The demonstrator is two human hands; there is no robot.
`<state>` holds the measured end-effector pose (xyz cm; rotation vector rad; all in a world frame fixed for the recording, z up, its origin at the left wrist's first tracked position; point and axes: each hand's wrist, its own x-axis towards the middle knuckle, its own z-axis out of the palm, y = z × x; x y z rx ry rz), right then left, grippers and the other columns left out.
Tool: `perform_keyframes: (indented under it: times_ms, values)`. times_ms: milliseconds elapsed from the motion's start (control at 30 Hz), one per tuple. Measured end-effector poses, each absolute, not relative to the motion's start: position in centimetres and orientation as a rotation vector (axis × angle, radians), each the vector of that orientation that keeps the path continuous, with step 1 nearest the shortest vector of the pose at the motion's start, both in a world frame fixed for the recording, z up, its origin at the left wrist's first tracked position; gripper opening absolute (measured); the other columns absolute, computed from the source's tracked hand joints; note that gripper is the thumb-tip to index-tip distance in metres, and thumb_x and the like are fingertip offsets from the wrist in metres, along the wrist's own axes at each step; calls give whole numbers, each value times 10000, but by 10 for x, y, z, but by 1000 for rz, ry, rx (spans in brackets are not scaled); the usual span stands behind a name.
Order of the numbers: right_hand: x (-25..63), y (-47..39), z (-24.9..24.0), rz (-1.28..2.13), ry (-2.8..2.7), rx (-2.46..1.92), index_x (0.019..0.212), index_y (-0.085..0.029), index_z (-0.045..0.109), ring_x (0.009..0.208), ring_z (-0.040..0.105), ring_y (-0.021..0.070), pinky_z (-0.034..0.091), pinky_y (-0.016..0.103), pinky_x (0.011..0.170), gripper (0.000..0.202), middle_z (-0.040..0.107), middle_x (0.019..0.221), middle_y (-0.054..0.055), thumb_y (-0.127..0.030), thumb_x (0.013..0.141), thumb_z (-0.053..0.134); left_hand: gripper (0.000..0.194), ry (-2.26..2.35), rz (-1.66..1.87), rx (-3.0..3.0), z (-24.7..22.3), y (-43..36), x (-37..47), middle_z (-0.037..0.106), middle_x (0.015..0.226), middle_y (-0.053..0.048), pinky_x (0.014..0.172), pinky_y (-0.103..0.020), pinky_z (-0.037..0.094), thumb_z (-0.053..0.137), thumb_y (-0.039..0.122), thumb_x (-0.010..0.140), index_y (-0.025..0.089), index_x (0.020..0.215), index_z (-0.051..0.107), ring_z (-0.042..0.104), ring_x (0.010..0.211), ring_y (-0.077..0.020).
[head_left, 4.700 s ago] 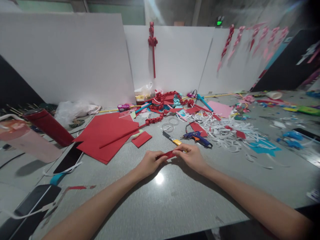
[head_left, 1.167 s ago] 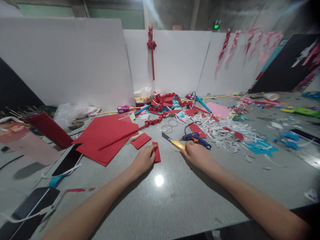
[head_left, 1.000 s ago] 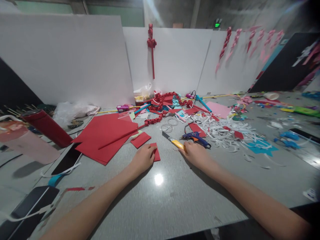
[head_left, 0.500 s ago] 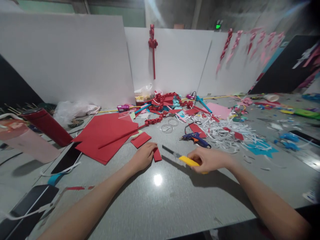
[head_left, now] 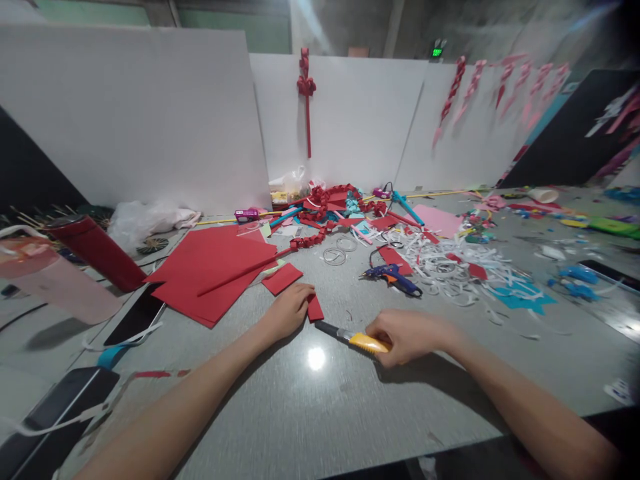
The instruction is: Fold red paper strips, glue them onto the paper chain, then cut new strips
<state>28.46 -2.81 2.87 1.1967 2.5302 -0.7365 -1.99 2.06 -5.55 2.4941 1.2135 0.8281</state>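
Note:
My left hand (head_left: 289,311) rests on the grey table with its fingers closed around the end of a small folded red paper strip (head_left: 315,309). In my right hand (head_left: 407,335) is a yellow utility knife (head_left: 369,343), gripped by its handle. Its long dark blade points left, and the tip lies at the lower edge of the strip, just right of my left fingers. A second small red paper piece (head_left: 283,279) lies just beyond my left hand.
Large red sheets (head_left: 215,267) lie to the left, near a red bottle (head_left: 100,253) and a pink cup (head_left: 60,283). A blue glue gun (head_left: 395,278) and a heap of white paper scraps (head_left: 445,260) sit at the right. A white board (head_left: 350,120) stands behind.
My right hand has moved down and slightly left with the knife, bringing the blade tip from beside the red strip to its lower edge. My left hand has stayed in place.

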Motion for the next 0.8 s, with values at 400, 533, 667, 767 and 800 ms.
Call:
perform_keyframes:
  times_ms: [400,533,667,767,800]
  values:
    - [269,-50,19,-74,2680,1278,964,-158,712,713,673,254,292,316,616,397,740,828,133,-512,958,534,300,1226,788,2673,-51,12,-13,655,1342,-121,1114,-441,494,536,334,1046,187,1271,667,599,1266,-268]
    - [262,-52,16,-26,2846,1206,1293,-179,597,845,689,259,341,305,678,406,749,1009,124,-458,1004,540,292,1230,781,2692,-52,11,-12,651,1343,-126,1113,-441,494,537,322,1045,181,1263,669,593,1269,-267]
    - [256,-53,13,32,2925,1015,1414,-253,543,762,664,201,297,291,648,364,742,954,74,-314,1067,450,276,1238,792,2682,-53,10,-12,651,1351,-123,1108,-435,500,533,319,1045,191,1239,680,599,1271,-263]
    - [254,-55,9,107,2951,964,1411,-236,572,689,630,175,257,299,617,364,728,870,63,-306,1076,449,281,1261,801,2675,-54,10,-12,635,1394,-129,1127,-430,491,523,330,1050,185,1227,686,579,1315,-263]
    - [253,-56,8,123,2955,958,1417,-227,574,673,621,170,242,304,608,372,726,853,62,-304,1075,451,287,1271,799,2675,-55,10,-12,629,1411,-131,1137,-428,485,520,337,1052,182,1228,686,567,1337,-263]
